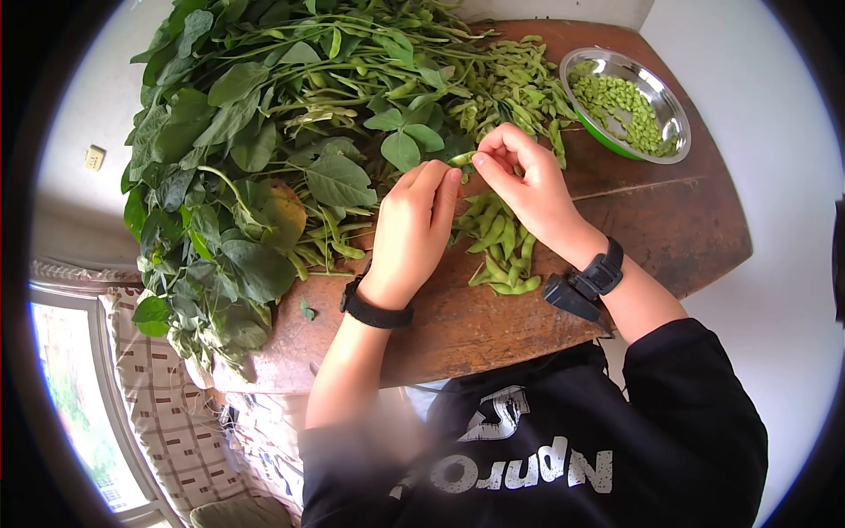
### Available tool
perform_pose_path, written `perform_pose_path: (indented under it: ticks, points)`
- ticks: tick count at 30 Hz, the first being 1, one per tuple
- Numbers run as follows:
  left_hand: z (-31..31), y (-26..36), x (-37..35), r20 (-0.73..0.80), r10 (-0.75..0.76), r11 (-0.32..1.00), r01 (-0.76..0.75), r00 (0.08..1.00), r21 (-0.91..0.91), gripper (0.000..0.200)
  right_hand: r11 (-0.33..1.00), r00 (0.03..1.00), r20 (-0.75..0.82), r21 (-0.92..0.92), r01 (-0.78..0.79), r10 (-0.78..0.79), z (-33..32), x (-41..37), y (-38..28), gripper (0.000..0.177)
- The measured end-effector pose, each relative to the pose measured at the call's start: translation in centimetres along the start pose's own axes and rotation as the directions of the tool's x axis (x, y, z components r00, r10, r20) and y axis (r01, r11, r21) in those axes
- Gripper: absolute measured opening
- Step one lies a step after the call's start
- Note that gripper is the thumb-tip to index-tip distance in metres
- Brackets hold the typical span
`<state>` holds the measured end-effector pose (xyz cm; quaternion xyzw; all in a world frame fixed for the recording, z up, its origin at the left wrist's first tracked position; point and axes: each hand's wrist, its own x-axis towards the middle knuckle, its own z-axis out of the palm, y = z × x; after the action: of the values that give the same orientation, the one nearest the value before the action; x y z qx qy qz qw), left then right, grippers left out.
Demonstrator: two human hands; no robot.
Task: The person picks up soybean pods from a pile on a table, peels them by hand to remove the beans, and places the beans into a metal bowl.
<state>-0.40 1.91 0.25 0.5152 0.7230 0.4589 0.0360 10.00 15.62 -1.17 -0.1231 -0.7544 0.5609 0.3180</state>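
Note:
Between my two hands is a green soybean pod (461,159), pinched at both ends. My left hand (414,220) has thumb and fingers closed on its left end. The thumb and forefinger of my right hand (525,185) grip the other end. Just below them, a small pile of soybean pods (502,246) lies on the wooden table. Whether the held pod is split cannot be made out.
Leafy soybean plants (255,114) are heaped across the left and back of the wooden table (669,211). More loose pods (519,79) lie at the back. A metal bowl (676,110) with shelled green beans (625,110) stands at the back right.

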Motion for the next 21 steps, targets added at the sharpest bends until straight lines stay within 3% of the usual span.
perform_pose_path:
  ticks: [14,17,19,21]
  points:
    - [-0.3,-0.6,0.0,0.109,-0.007,0.999,0.011,0.994,-0.032,0.022,0.998,0.977,0.207,0.003,0.056,-0.055,-0.3,-0.3,-0.4,0.007]
    - [-0.7,-0.1,0.0,0.162,-0.02,0.99,0.043,0.987,-0.136,0.024,0.996,0.955,0.292,0.089,0.023,-0.049,-0.6,-0.2,0.2,0.008]
    - [-1.1,0.1,0.1,0.179,-0.033,0.978,0.068,0.983,-0.195,0.024,0.966,0.946,0.314,0.257,-0.01,-0.074,-0.5,-0.2,-0.1,0.01]
    - [-1.3,0.2,0.1,0.21,-0.042,0.961,0.097,0.977,-0.258,0.025,0.962,0.938,0.344,0.267,-0.046,-0.05,-0.8,-0.1,-0.6,0.01]
